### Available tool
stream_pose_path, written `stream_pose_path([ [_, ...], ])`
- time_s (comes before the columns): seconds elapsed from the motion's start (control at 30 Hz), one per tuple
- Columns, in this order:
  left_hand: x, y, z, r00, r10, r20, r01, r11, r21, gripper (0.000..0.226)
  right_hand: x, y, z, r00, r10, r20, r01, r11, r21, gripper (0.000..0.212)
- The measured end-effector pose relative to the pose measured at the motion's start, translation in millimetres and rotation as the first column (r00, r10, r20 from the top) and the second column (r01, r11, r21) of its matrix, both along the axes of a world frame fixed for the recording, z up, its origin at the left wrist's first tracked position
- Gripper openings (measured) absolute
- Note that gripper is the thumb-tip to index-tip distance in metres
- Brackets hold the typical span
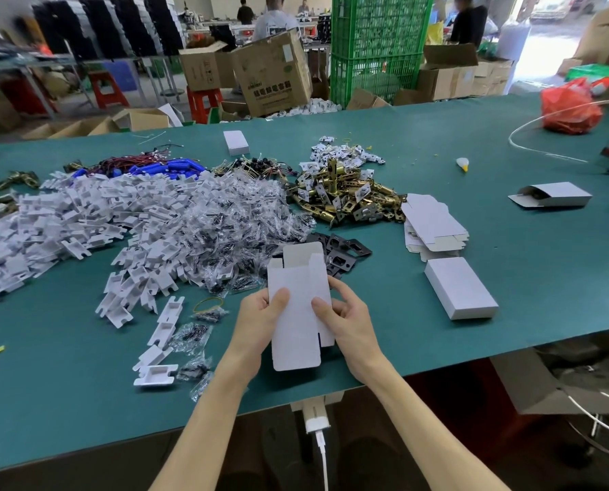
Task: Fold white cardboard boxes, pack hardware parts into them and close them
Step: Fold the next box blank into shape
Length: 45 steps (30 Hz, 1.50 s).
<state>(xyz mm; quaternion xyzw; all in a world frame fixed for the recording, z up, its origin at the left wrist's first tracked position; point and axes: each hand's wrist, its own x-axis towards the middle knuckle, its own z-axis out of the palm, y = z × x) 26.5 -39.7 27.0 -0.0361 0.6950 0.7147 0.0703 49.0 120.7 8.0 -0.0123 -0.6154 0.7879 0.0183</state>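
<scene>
Left grip (260,315) and right grip (347,313) are both on the box (297,274), right over the near edge of the worktop (508,334). Left thumb lies flat on the front face, fingers tucked behind. Right thumb presses the same face from the other side, fingers curled round the right edge. So both grips are clamped on that one box, held up off the green surface. It is not closed: the top flaps stand up and open, and a long flap hangs loose at the bottom. Under the near edge, between my arms, sits a white plug (317,418) with its cable running down.

Just right of my right grip, a closed box (460,288) lies flat close to the near edge. Beyond it is a stack of flat blanks (434,225). Toward the right edge, well apart, an open box (552,194) lies on its side. Black plates (347,251) sit just behind the held box, and brass latches (345,193) are heaped beyond them, mid-worktop. Left of those comes a big heap of clear bags (225,221) with small dark parts inside, then white trays (65,221) spilling out to the left edge. A few trays and bags lie loose just left of my left arm, a yellow rubber band (209,304) among them. Far right corner: a red bag (568,108).
</scene>
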Motion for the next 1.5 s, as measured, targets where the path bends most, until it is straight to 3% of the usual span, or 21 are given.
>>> stream_pose_path([
  [0.17, -2.4, -5.1, -0.4, 0.998, -0.049, 0.042, 0.049, 0.999, 0.018, 0.025, -0.1, -1.7, -0.9, 0.999, -0.037, -0.013, 0.037, 0.999, -0.028, 0.026],
  [0.27, -3.3, -8.6, 1.2, 0.992, -0.1, 0.081, 0.098, 0.995, 0.018, 0.023, -1.2, -1.4, -3.2, 0.998, -0.059, -0.001, 0.059, 0.998, -0.025, 0.022],
  [0.47, -4.7, -7.1, 0.6, 0.998, 0.063, 0.016, -0.063, 0.998, 0.009, 0.022, -1.8, -1.5, -5.6, 0.999, -0.034, 0.015, 0.033, 0.998, 0.044, 0.019],
  [0.6, -4.6, -5.7, -0.9, 0.995, 0.094, 0.023, -0.095, 0.994, 0.05, 0.016, -0.3, -2.3, -2.6, 1.0, -0.013, 0.005, 0.012, 0.999, 0.05, 0.024],
  [0.77, -7.3, -7.5, -2.3, 0.982, 0.19, 0.024, -0.191, 0.98, 0.051, 0.018, -1.2, -2.5, -3.0, 0.997, 0.071, -0.02, -0.068, 0.993, 0.098, 0.05],
  [0.87, -3.8, -7.4, -2.2, 0.994, 0.107, 0.013, -0.107, 0.992, 0.069, 0.023, -3.6, -2.0, -5.1, 0.999, -0.03, -0.031, 0.032, 0.996, 0.087, 0.046],
  [0.97, 2.3, -4.0, -5.5, 0.999, -0.031, 0.029, 0.03, 0.999, 0.042, 0.03, -3.5, 0.5, -6.3, 0.991, -0.133, -0.006, 0.133, 0.99, -0.043, 0.033],
  [1.07, 5.2, -1.9, -6.8, 0.999, -0.035, -0.02, 0.035, 0.999, -0.003, 0.025, -3.4, 1.2, -7.2, 0.991, -0.135, -0.014, 0.134, 0.989, -0.062, 0.027],
  [1.13, 5.7, -1.6, -6.4, 0.998, -0.004, -0.063, 0.0, 0.999, -0.052, 0.026, -3.5, 0.4, -7.7, 0.994, -0.105, -0.021, 0.104, 0.994, -0.045, 0.03],
  [1.23, 4.6, -0.4, -5.8, 0.995, 0.018, -0.102, -0.027, 0.996, -0.085, 0.029, -3.6, -0.6, -6.2, 0.995, -0.094, -0.036, 0.093, 0.995, -0.02, 0.051],
  [1.33, 4.0, 1.9, -2.3, 0.993, -0.029, -0.112, 0.023, 0.998, -0.058, 0.017, -2.7, -2.5, -3.7, 0.992, -0.087, -0.086, 0.093, 0.993, 0.067, 0.067],
  [1.37, 5.1, 3.1, -0.7, 0.991, -0.055, -0.124, 0.05, 0.998, -0.037, 0.014, -2.2, -2.7, -2.4, 0.993, -0.087, -0.083, 0.095, 0.991, 0.09, 0.066],
  [1.5, 9.2, 6.6, 3.5, 0.982, -0.072, -0.177, 0.076, 0.997, 0.017, 0.039, 0.1, -1.8, 1.5, 1.0, -0.018, -0.021, 0.02, 0.995, 0.101, 0.057],
])
